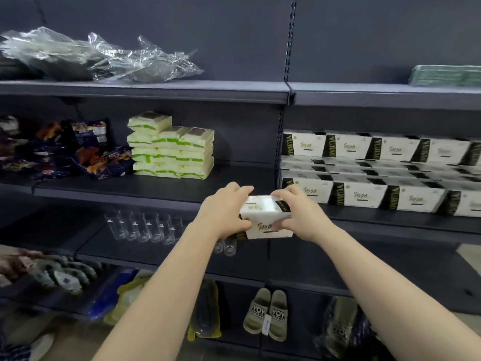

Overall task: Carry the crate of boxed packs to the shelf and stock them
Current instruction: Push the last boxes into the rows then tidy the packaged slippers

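Both my hands hold white boxed packs [263, 208] with black ends in front of the dark shelf [161, 187]; they look like two stacked boxes. My left hand [225, 208] grips their left side and my right hand [294, 211] grips their right side. The boxes hang in the air just left of the stocked rows of identical white and black boxes [377, 173], which stand two layers high on the right shelf bay. The crate is not in view.
Green and white packs [171, 147] and dark snack bags [65, 149] lie on the left of the same shelf. Clear glasses [145, 226] stand on the shelf below. Crumpled plastic wrap [99, 58] is on the top shelf. Slippers [268, 313] sit at the bottom.
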`<state>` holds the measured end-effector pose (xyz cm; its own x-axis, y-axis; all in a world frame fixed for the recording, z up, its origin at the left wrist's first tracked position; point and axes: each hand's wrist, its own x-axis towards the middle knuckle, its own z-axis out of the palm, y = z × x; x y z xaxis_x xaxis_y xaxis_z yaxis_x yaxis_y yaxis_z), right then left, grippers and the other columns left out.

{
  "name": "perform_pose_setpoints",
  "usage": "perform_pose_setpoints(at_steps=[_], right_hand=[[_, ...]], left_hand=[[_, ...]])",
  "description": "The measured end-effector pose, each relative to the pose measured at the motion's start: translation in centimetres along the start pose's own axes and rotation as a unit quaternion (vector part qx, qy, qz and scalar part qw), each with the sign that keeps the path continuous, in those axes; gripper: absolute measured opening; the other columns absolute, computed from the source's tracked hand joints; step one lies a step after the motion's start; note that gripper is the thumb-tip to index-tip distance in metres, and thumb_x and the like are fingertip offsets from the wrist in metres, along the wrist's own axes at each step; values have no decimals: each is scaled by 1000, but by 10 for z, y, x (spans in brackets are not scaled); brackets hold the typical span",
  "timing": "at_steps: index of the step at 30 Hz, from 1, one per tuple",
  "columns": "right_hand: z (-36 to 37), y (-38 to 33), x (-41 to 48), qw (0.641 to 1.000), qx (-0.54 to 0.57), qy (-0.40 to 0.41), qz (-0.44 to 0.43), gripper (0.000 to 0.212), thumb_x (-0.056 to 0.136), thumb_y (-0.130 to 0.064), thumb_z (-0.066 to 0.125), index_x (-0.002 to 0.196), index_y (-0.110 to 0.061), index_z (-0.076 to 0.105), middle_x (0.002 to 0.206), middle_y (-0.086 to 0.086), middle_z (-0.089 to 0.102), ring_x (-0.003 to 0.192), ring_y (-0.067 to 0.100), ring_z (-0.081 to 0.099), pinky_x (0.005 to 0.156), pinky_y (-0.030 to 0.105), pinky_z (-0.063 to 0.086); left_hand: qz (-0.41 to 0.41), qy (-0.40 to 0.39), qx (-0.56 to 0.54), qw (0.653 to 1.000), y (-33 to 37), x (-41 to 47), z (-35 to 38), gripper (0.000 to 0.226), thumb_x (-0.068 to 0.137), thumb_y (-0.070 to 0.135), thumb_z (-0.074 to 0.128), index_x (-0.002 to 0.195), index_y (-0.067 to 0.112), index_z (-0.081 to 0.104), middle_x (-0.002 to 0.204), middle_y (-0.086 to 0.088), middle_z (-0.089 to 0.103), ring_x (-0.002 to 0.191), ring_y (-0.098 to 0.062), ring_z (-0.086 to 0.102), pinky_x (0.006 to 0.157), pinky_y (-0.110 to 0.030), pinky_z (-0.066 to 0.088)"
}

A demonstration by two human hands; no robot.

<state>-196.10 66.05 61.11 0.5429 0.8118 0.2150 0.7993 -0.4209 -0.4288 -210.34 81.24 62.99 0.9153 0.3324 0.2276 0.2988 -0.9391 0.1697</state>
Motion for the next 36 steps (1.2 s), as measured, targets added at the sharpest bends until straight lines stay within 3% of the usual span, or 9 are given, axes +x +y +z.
perform_pose_setpoints(at_steps=[3, 7, 13, 20, 25, 29, 36], right_hand=[[-16, 21, 11, 999, -2, 33, 42, 79, 72, -32, 85, 140, -26, 46, 135, -2, 33, 115, 21, 48, 93, 31, 44], [-36, 50, 32, 995, -20, 62, 79, 81, 73, -32, 85, 142, -25, 44, 140, 2, 28, 116, 25, 48, 95, 34, 44], [-61, 89, 76, 990, -74, 79, 92, 83, 72, -38, 83, 143, -24, 44, 142, 6, 29, 113, 30, 53, 91, 36, 46], [-87, 136, 133, 982, -47, 116, 140, 81, 77, -30, 82, 147, -20, 41, 144, 5, 26, 116, 32, 55, 96, 37, 49], [-84, 157, 159, 979, -101, 79, 158, 76, 86, -29, 73, 150, -26, 32, 151, 3, 19, 124, 34, 50, 100, 39, 48], [-68, 171, 165, 981, -130, 90, 110, 79, 82, -26, 72, 144, -46, 26, 146, 4, 26, 117, 36, 48, 81, 38, 52], [-60, 184, 193, 976, -143, 116, 115, 80, 80, -27, 76, 142, -43, 27, 143, 4, 27, 121, 36, 44, 76, 40, 53]], left_hand=[[12, 39, -13, 999, 7, 23, 2, 91, 81, 50, 69, 153, 28, 19, 147, 4, 33, 129, -18, 41, 95, -38, 47], [23, 68, -24, 997, 12, 55, 7, 88, 81, 52, 68, 153, 26, 23, 149, 3, 31, 130, -19, 42, 98, -40, 45], [18, 54, -5, 998, 18, 107, 14, 82, 80, 53, 68, 149, 28, 30, 144, 2, 38, 126, -21, 45, 98, -41, 44], [-3, 49, 11, 999, 27, 166, 20, 80, 82, 55, 66, 149, 29, 30, 147, -3, 40, 129, -24, 46, 102, -41, 42], [-15, 23, 9, 1000, 28, 199, 29, 77, 82, 57, 64, 147, 30, 34, 152, -2, 34, 129, -24, 47, 100, -41, 45], [-24, 24, -11, 999, 30, 219, 37, 73, 80, 60, 64, 142, 29, 41, 143, 3, 41, 122, -21, 50, 92, -36, 48], [-40, 19, -19, 999, 27, 241, 46, 66, 83, 57, 64, 139, 29, 44, 138, 7, 44, 124, -16, 47, 96, -36, 43]])
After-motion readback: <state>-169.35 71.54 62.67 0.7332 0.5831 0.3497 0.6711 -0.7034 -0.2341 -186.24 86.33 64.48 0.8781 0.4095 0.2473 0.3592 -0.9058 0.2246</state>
